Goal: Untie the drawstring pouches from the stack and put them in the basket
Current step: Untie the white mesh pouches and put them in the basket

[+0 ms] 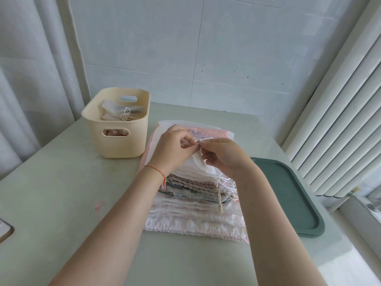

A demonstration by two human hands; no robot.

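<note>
Pale green table (61, 203) sitting against a tiled wall, curtain to the left, radiator to the right. Stack (193, 203) of pouches lying mid-table; cream basket (115, 139) standing just beside its far left corner, already holding a few pouches. Green tray (292, 199) lying to the right of the stack.

Both hands are working above the stack's middle. Left hand (173, 147) and right hand (222, 155) are meeting fingertip to fingertip, each pinching the white cord (199, 142) of the top pouch (195, 162). Knot itself is too small to make out.

Judgement: to do this step well, 1 hand should be anchoring the cord near the knot while the other is teasing a loop loose, not tugging the ends, which would likely tighten it.

The pouch is hanging just under the pinch, its body resting on the stack below the hands.
</note>
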